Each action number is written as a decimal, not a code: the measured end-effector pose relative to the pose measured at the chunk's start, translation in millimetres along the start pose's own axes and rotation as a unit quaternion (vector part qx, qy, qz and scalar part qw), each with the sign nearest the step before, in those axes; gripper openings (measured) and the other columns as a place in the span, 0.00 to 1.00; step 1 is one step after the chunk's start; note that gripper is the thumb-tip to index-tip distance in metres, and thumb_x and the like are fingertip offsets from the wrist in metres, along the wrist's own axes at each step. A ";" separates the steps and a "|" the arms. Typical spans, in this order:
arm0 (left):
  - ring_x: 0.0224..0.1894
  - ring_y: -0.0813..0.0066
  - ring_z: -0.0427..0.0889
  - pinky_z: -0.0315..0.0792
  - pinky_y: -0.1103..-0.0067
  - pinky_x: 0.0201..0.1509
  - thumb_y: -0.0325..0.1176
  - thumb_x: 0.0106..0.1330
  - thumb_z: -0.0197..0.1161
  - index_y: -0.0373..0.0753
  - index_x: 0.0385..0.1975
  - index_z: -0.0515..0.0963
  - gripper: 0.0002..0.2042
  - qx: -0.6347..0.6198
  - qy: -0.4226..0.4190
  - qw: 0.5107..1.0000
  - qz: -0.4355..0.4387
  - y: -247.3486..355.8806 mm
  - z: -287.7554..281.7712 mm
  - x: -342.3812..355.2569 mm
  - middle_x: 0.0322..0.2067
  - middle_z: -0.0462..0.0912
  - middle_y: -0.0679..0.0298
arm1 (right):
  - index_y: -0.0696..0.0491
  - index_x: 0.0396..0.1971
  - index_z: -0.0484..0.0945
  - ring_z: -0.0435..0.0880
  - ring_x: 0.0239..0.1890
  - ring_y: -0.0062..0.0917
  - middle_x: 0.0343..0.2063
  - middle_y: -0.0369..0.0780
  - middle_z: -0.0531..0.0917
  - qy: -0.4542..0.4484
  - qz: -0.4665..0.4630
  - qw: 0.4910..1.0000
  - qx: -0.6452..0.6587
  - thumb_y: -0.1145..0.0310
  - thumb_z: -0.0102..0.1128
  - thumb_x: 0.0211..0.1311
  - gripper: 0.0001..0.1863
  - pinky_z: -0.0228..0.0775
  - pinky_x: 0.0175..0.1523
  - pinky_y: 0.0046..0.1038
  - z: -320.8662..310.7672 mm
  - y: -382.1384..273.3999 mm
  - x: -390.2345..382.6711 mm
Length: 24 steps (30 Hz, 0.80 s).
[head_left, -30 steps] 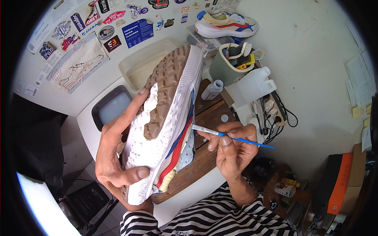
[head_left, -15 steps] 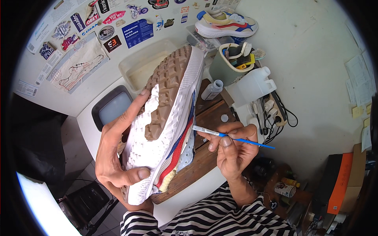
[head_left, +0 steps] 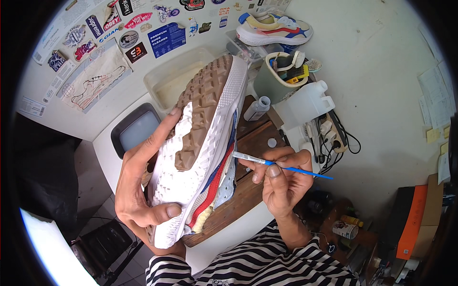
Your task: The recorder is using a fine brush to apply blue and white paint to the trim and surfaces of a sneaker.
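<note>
My left hand [head_left: 143, 186] grips a sneaker [head_left: 202, 124], its fingers along one edge of the sole and the thumb near the midsole. The sole faces up, with brown tread at one end and white over the middle and other end. Red, blue and pale yellow parts of the upper show on its right side. Between the thumb and fingers of my right hand [head_left: 284, 183] is a thin blue paintbrush [head_left: 303, 170]. Its pale bristles point left, at the sneaker's side; whether they touch it I cannot tell.
Beyond the sneaker are a clear plastic tub [head_left: 157, 78] and a dark-rimmed tray [head_left: 138, 127]. A small open bottle [head_left: 257, 108] and a round cap [head_left: 272, 142] rest on the wooden board [head_left: 250, 178]. To the right stand a white jug [head_left: 305, 105], a brush bucket [head_left: 269, 86] and another sneaker [head_left: 274, 31].
Almost nothing differs. Both hands, the sneaker and the paintbrush hold nearly the same positions, with only a very slight shift of the brush.
</note>
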<state>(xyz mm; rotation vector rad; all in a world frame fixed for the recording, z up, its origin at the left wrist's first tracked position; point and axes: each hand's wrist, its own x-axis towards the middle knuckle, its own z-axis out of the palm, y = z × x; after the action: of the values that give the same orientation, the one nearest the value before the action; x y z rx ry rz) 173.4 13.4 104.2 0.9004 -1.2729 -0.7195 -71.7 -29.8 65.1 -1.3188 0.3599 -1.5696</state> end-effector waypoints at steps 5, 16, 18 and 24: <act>0.62 0.34 0.80 0.64 0.62 0.73 0.52 0.31 0.74 0.14 0.60 0.73 0.55 -0.016 -0.006 0.999 -0.040 5.2 5.9 3.8 0.59 0.76 0.27 | 0.61 0.47 0.67 0.84 0.31 0.24 0.47 0.55 0.81 -0.001 -0.003 1.000 -0.006 0.85 0.56 0.70 0.11 0.87 0.44 0.35 -0.4 0.9 -0.2; 0.62 0.34 0.80 0.64 0.61 0.73 0.51 0.32 0.73 0.14 0.60 0.73 0.54 -0.016 -0.022 1.000 0.008 -4.8 1.4 3.3 0.60 0.76 0.27 | 0.61 0.47 0.67 0.83 0.31 0.26 0.47 0.56 0.81 -0.003 -0.011 1.000 -0.004 0.86 0.57 0.70 0.11 0.83 0.37 0.29 0.0 1.0 -1.6; 0.62 0.33 0.80 0.64 0.61 0.73 0.51 0.33 0.73 0.14 0.61 0.73 0.54 -0.004 -0.014 1.000 0.007 -2.6 1.2 0.7 0.60 0.76 0.27 | 0.61 0.47 0.67 0.83 0.31 0.26 0.47 0.56 0.81 -0.004 -0.008 1.000 -0.008 0.86 0.56 0.70 0.11 0.83 0.37 0.29 -0.4 1.0 -2.2; 0.62 0.33 0.79 0.64 0.61 0.74 0.51 0.33 0.73 0.14 0.61 0.72 0.54 -0.001 -0.015 1.000 -0.008 -1.2 0.5 1.2 0.60 0.76 0.27 | 0.61 0.47 0.67 0.83 0.31 0.25 0.46 0.55 0.81 -0.006 -0.014 1.000 -0.004 0.86 0.55 0.70 0.11 0.83 0.38 0.30 -1.4 1.9 -2.0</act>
<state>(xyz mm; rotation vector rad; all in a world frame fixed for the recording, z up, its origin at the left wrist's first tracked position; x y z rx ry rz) 173.1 11.7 103.8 0.9022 -1.2914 -0.7492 -72.1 -29.5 62.2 -1.3434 0.3413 -1.5837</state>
